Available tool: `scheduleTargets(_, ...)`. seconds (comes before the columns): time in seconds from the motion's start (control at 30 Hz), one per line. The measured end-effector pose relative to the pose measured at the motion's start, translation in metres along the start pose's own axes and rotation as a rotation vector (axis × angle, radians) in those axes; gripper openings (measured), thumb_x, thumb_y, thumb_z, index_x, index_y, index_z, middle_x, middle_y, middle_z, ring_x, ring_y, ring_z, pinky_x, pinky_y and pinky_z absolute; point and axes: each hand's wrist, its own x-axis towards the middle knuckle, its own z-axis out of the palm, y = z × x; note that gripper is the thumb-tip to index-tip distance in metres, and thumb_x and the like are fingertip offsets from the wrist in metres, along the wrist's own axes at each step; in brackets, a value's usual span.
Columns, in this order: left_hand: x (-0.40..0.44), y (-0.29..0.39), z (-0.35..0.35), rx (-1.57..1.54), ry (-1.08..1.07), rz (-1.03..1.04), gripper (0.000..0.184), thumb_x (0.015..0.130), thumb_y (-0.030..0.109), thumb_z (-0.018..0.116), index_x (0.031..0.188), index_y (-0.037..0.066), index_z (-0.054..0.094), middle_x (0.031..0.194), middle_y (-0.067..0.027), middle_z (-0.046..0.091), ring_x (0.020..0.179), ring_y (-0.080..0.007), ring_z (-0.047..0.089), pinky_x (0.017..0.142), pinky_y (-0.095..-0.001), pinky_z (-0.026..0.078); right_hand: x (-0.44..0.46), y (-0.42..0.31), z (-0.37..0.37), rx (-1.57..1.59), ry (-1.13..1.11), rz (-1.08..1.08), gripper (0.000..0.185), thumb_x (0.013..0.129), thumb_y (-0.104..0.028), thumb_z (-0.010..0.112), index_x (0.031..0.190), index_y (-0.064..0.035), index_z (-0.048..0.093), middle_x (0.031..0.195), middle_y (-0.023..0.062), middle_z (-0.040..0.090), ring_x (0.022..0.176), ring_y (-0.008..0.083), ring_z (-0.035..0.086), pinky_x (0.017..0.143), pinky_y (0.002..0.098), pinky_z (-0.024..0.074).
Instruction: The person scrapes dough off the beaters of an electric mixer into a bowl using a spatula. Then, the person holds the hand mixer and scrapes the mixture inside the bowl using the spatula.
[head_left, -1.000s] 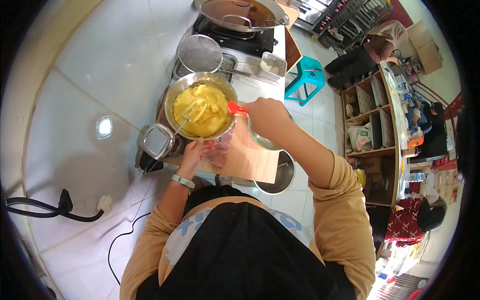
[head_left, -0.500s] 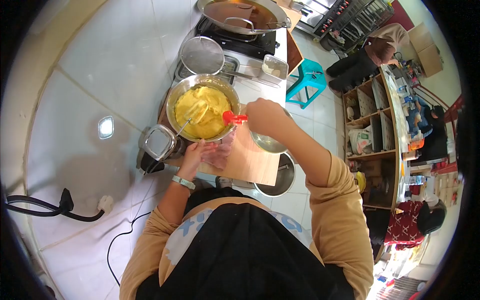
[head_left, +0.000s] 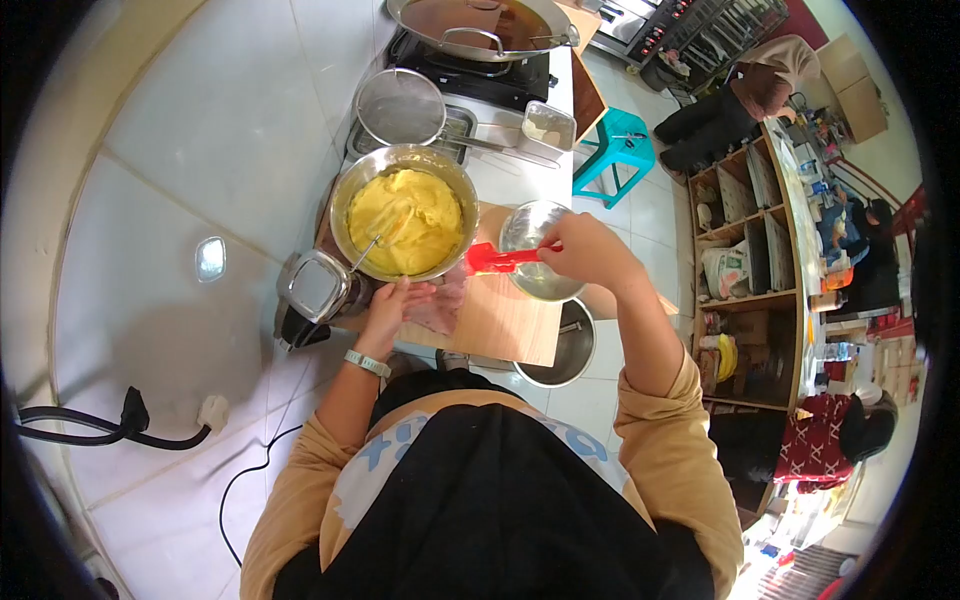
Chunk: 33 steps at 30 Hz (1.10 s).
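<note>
My right hand grips the handle of a red spatula, whose head is beside the right rim of a steel mixing bowl. Thick yellow batter fills much of that bowl, and a whisk attachment from a mixer dips into it. My left hand rests with its fingers stretched out against the bowl's near side. Under my right hand a second metal bowl sits on the wooden board, with a little pale residue inside.
Behind the bowl are a sieve, a small clear container and a wide pan of brown liquid on a stove. A teal stool stands right of the counter. A steel pot is below the board. Other people are by the shelves.
My right hand has moved right and slightly down with the spatula, drawing its head off the mixing bowl's rim. More of the second bowl shows. My left hand stays at the mixing bowl.
</note>
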Motion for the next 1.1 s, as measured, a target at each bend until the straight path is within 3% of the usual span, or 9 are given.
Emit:
scheduleTargets(0.17,-0.002,0.002,0.001,0.014,0.018,-0.017,0.039,0.096,0.04,0.038,0.104,0.008,0.058,0.105,-0.0029,0.066,0.095,-0.0085,0.061,0.071,-0.0262,0.039,-0.008,-0.005,-0.006,0.16,-0.105,-0.009,0.022,0.074,-0.019,0.062,0.088,-0.0041,0.07,0.072,0.0168,0.065,0.065,0.0284,0.063,0.063,0.0347,0.0497)
scheduleTargets(0.27,-0.001,0.001,0.0,0.009,0.01,-0.013,0.039,0.096,0.04,0.037,0.104,0.008,0.058,0.105,-0.0028,0.066,0.094,-0.008,0.061,0.069,-0.0253,0.039,-0.02,-0.014,-0.026,0.234,0.021,-0.032,0.022,0.076,-0.02,0.062,0.087,-0.0031,0.07,0.072,0.0168,0.065,0.065,0.0288,0.063,0.062,0.034,0.0492)
scheduleTargets(0.47,0.001,-0.001,-0.001,0.016,-0.011,-0.006,0.04,0.096,0.042,0.038,0.104,0.009,0.059,0.105,-0.002,0.066,0.093,-0.0069,0.061,0.068,-0.0244,0.038,0.023,-0.01,0.013,-0.207,0.368,-0.112,0.027,0.078,-0.012,0.055,0.103,-0.009,0.064,0.077,0.0145,0.062,0.072,0.0315,0.063,0.062,0.0411,0.0505)
scheduleTargets(0.6,-0.002,0.002,-0.001,0.038,0.009,-0.009,0.039,0.095,0.042,0.039,0.104,0.009,0.059,0.104,-0.0013,0.066,0.091,-0.0065,0.061,0.067,-0.0241,0.037,0.034,-0.014,0.03,-0.34,0.247,-0.089,0.028,0.082,-0.014,0.052,0.109,-0.0108,0.061,0.079,0.0165,0.063,0.072,0.0306,0.062,0.062,0.0397,0.0489)
scheduleTargets(0.7,-0.003,0.001,-0.001,0.018,0.02,-0.012,0.039,0.095,0.042,0.04,0.104,0.01,0.06,0.103,-0.0009,0.067,0.089,-0.0062,0.061,0.067,-0.0239,0.037,0.021,-0.013,0.017,0.006,-0.054,0.069,0.028,0.083,-0.015,0.052,0.109,-0.0087,0.061,0.081,0.017,0.063,0.077,0.0292,0.063,0.065,0.0406,0.0487)
scheduleTargets(0.8,0.0,-0.004,-0.001,-0.009,0.021,-0.004,0.039,0.095,0.043,0.041,0.104,0.011,0.06,0.103,-0.0006,0.067,0.086,-0.006,0.06,0.066,-0.0235,0.036,0.007,0.004,0.033,0.343,-0.016,0.065,0.029,0.086,-0.016,0.051,0.113,-0.0084,0.06,0.082,0.0182,0.063,0.074,0.0308,0.061,0.066,0.0398,0.0464)
scheduleTargets(0.9,0.002,-0.006,-0.003,-0.014,0.01,0.006,0.039,0.095,0.043,0.04,0.103,0.011,0.06,0.102,-0.0006,0.067,0.085,-0.0059,0.06,0.066,-0.0233,0.037,-0.004,0.021,0.102,0.563,0.155,-0.036,0.033,0.087,-0.015,0.053,0.119,-0.0113,0.057,0.078,0.0161,0.06,0.071,0.0304,0.057,0.065,0.0389,0.0444)
scheduleTargets(1.0,-0.005,0.003,0.004,-0.032,0.043,-0.03,0.039,0.095,0.043,0.041,0.102,0.011,0.061,0.101,-0.0006,0.067,0.085,-0.0058,0.06,0.065,-0.0226,0.037,-0.021,0.015,0.139,0.163,0.362,-0.183,0.036,0.085,-0.012,0.054,0.121,-0.0147,0.057,0.075,0.0121,0.053,0.07,0.0293,0.053,0.063,0.0403,0.0427)
scheduleTargets(1.1,0.0,-0.004,0.0,-0.038,0.021,-0.013,0.039,0.094,0.044,0.041,0.102,0.011,0.06,0.102,-0.0008,0.067,0.086,-0.0066,0.06,0.067,-0.0245,0.037,-0.029,0.018,0.146,0.098,0.409,-0.235,0.04,0.083,-0.011,0.055,0.122,-0.0177,0.055,0.074,0.0102,0.047,0.068,0.0277,0.05,0.061,0.0407,0.041)
